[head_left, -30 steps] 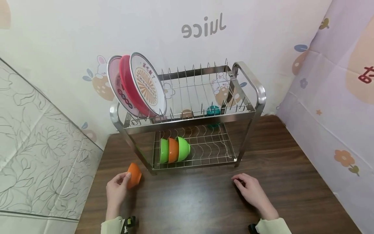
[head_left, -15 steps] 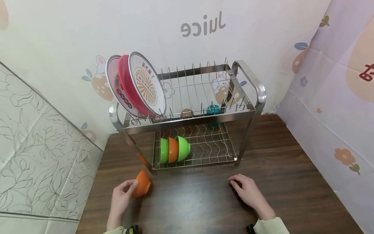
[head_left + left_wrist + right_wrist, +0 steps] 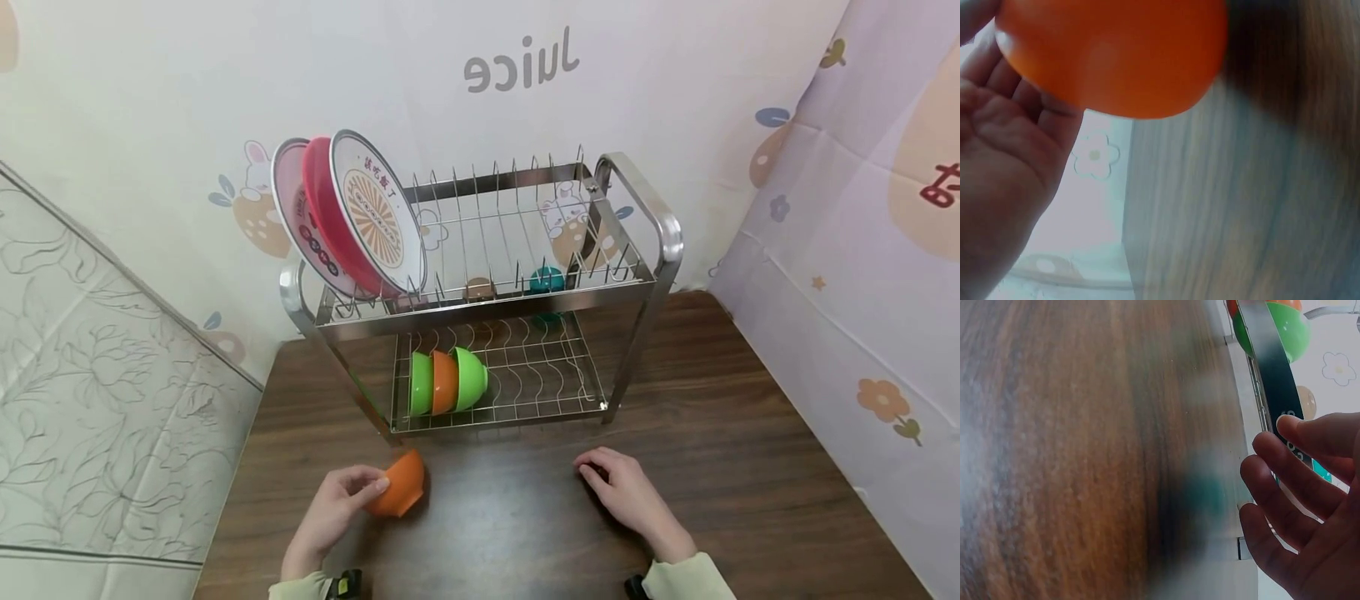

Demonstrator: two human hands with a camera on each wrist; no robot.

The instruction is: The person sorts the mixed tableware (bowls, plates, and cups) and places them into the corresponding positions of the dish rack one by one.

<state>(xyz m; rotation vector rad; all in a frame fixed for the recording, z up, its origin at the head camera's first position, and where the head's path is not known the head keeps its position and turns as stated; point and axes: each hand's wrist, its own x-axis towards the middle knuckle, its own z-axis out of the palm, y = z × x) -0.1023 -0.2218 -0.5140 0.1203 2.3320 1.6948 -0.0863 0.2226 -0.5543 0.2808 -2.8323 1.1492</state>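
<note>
My left hand pinches an orange bowl by its rim, thumb on the near side. The bowl is tilted on its side over the table, in front of the rack's left front leg. In the left wrist view the orange bowl fills the top, with the palm and fingers behind it. My right hand rests at the table in front of the rack's right half, fingers loosely curled and holding nothing. On the rack's lower shelf a green bowl, an orange bowl and another green bowl stand on edge.
A two-tier metal dish rack stands on the wooden table. Its upper tier holds a white patterned plate, a red plate and a pink plate. Behind are a teal item and a tan item.
My left hand has carried the orange bowl to the right and a little nearer along the table front. The right hand has drifted slightly left.
</note>
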